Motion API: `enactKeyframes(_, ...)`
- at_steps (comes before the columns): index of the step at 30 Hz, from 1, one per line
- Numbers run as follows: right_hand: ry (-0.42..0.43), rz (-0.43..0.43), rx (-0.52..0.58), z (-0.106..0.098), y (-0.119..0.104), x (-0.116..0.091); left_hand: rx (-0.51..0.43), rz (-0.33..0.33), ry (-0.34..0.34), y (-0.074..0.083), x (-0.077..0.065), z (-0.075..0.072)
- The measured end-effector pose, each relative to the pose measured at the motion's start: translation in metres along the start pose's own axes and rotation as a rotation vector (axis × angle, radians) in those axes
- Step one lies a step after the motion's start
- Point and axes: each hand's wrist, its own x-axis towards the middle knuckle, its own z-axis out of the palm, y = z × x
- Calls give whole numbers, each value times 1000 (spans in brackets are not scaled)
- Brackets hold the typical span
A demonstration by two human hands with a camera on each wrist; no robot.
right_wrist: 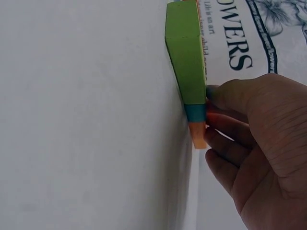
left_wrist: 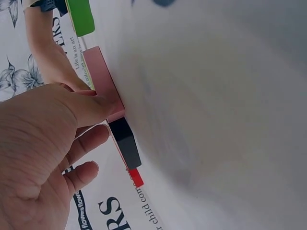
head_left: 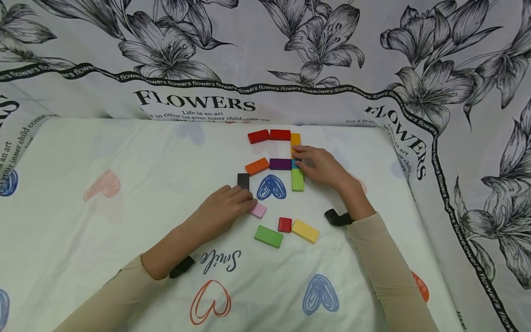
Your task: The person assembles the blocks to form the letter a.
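Note:
My left hand [head_left: 221,207] pinches a pink block [head_left: 259,210] between thumb and fingers. In the left wrist view the pink block [left_wrist: 103,81] meets the end of a black block [left_wrist: 125,143]. My right hand [head_left: 321,166] touches the side of a column of blocks, its fingers fairly straight. That column has a yellow-orange block [head_left: 295,138] at the far end, a small blue block [head_left: 295,163], partly hidden by the hand, and a lime green block [head_left: 297,180]. In the right wrist view the right thumb lies beside the green block [right_wrist: 186,67].
Two red blocks [head_left: 280,134] form the far row, with a purple block [head_left: 280,164] and an orange block [head_left: 257,166] below. Nearer lie a green block [head_left: 268,236], a small red block [head_left: 285,224] and a yellow block [head_left: 305,231]. A patterned cloth [head_left: 137,207] covers the table.

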Motion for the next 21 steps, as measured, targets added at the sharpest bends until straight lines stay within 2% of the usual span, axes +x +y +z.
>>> enactKeyframes(13,-2,4,4,-1,-3,0,-14,-20,-4,0,3,1)
enactKeyframes(21,1,4,-1,-2,-3,-1,-9,-24,19,0,5,3)
